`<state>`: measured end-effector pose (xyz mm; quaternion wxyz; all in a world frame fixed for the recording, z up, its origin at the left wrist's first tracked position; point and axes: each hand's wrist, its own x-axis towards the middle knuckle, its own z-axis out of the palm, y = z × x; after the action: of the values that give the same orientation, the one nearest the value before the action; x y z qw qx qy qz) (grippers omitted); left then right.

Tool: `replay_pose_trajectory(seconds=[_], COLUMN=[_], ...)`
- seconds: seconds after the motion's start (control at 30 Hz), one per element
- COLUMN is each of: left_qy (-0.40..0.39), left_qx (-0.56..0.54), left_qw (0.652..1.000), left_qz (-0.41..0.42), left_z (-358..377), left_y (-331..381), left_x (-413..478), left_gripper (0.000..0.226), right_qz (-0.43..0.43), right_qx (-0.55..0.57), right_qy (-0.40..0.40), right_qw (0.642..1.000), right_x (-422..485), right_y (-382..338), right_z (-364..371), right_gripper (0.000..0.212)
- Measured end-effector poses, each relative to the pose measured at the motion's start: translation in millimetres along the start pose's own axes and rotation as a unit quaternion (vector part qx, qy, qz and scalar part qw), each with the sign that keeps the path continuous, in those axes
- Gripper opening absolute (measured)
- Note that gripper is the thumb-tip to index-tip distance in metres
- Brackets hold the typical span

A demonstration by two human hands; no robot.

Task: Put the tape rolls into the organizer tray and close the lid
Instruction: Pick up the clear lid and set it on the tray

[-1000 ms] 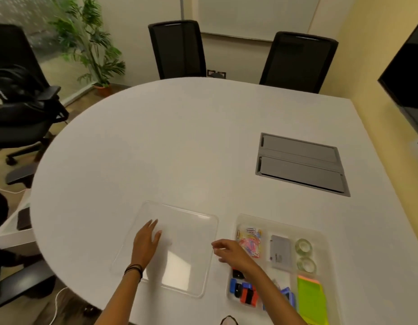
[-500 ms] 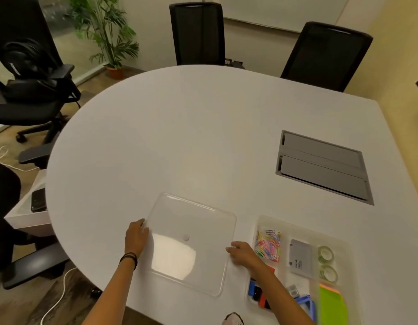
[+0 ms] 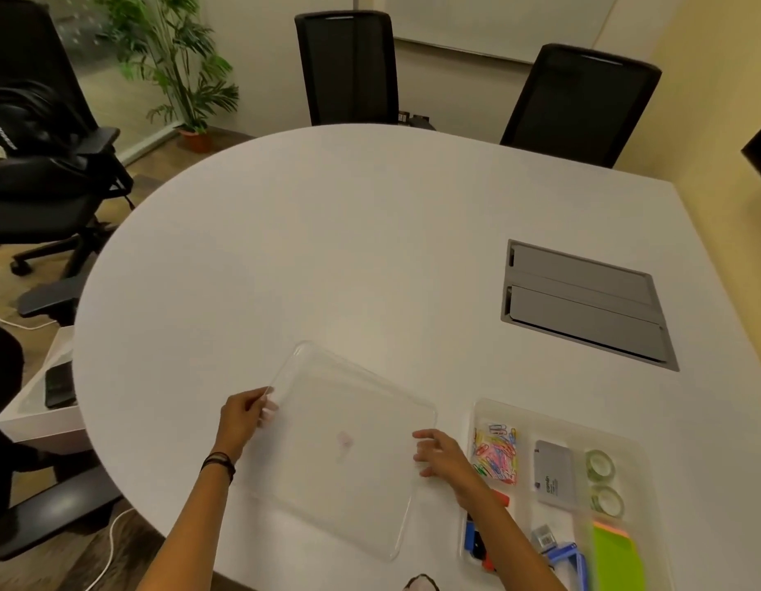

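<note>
The clear plastic lid (image 3: pixel 349 445) is near the table's front edge, its left side tilted up. My left hand (image 3: pixel 244 418) pinches its left edge, and my right hand (image 3: pixel 440 454) grips its right edge. To the right stands the clear organizer tray (image 3: pixel 553 420), uncovered. Two clear tape rolls (image 3: pixel 599 464) (image 3: pixel 607 501) lie one behind the other in its right compartment. My right forearm crosses the tray's left side and hides part of it.
The tray also holds coloured paper clips (image 3: pixel 496 452), a grey box (image 3: pixel 553 473), green sticky notes (image 3: pixel 615 560) and blue clips. A grey cable hatch (image 3: pixel 583 302) is set into the white table (image 3: pixel 327 249). Black chairs stand at the far side and at the left.
My left hand went from lying flat on the lid to gripping its left edge. My right hand took the right edge. The lid has turned and lifted off the table on its left side.
</note>
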<state>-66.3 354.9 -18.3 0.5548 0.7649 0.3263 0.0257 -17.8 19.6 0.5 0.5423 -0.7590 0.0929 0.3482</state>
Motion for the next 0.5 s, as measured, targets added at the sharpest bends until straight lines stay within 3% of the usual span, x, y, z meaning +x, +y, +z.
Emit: replay_pose_trajectory(seconds=[0.2,0.33,0.5], left_qy=[0.029,0.024,-0.043], left_qx=[-0.055,-0.1,-0.111], left_qw=[0.996,0.991,0.99], left_qz=[0.064,0.088,0.081], left_z=[-21,-31,-28], left_y=[39,65,94], left_x=[-1,-6,-16], left_gripper=[0.024,0.027,0.028], right_qz=[-0.198,-0.287,-0.377], right_qx=[-0.09,-0.196,-0.309], right_qy=[0.167,0.173,0.144], right_qw=[0.962,0.921,0.861], right_x=[-8,-23,-48], right_y=[-12,-19,-22], right_z=[-21,-47,-72], right_gripper=[0.035,0.063,0.077])
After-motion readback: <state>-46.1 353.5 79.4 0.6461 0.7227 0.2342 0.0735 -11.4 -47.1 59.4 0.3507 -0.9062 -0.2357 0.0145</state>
